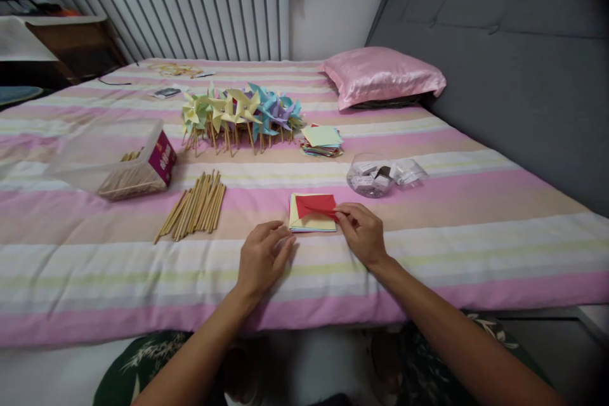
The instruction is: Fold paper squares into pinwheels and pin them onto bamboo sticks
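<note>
A small stack of square paper (pixel 311 224) lies on the striped bed in front of me, pale yellow on top. My right hand (pixel 362 232) pinches the right edge of a red sheet of paper (pixel 316 205), which is lifted and bent over the stack. At the stack's left side rests my left hand (pixel 266 252), fingers loosely curved and apart, fingertips close to the paper's lower left corner. Left of that hand lies a loose bundle of thin wooden sticks (pixel 197 206).
Paper pinwheels on sticks (pixel 240 111) stand grouped farther back. Another paper pile (pixel 322 139) is beside them. A round clear container (pixel 368 176) holds small pieces, right of centre. A clear plastic box (pixel 118 162) with sticks stands left. A pink pillow (pixel 383 76) lies behind.
</note>
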